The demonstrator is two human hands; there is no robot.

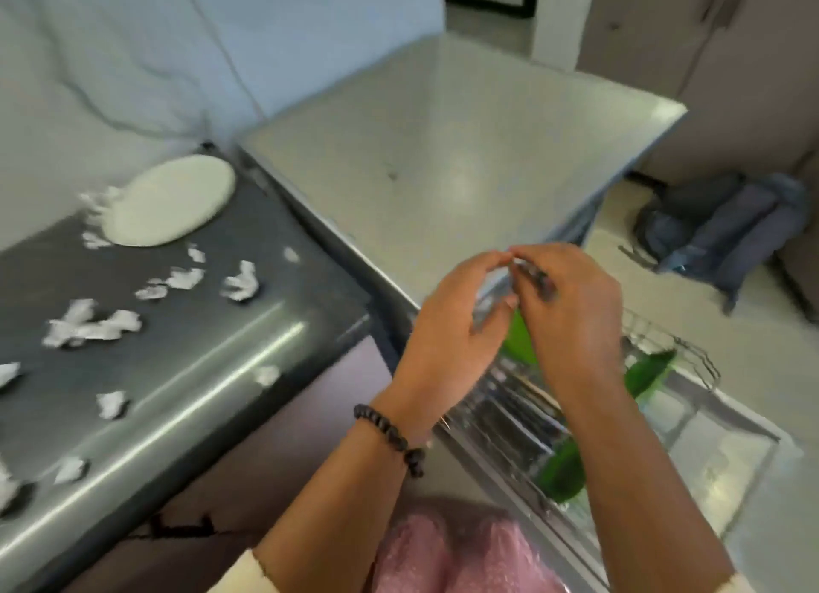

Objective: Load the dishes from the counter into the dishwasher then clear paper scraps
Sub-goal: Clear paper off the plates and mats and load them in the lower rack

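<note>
Closest in, both hands are up over the open dishwasher rack point(523, 419), fingertips meeting: the right hand point(571, 309) looks curled round a small dark item point(538, 282), and the left hand point(456, 326) has its fingers bent toward the same thing, though it's too blurry to tell what the item is or whether the left is actually pinching it. Green dishes point(647, 373) already sit in the rack below, so I'd guess this is a small piece going in. Tip for this step: let one hand take it fully, find a free slot beside the green stuff, and lower it in gently instead of dropping it. Further out on the dark counter point(186, 371), the paper scraps point(88, 326) lie scattered, and the white plate point(170, 200) at the far end hasn't been loaded yet, so grab that before the scraps.
</note>
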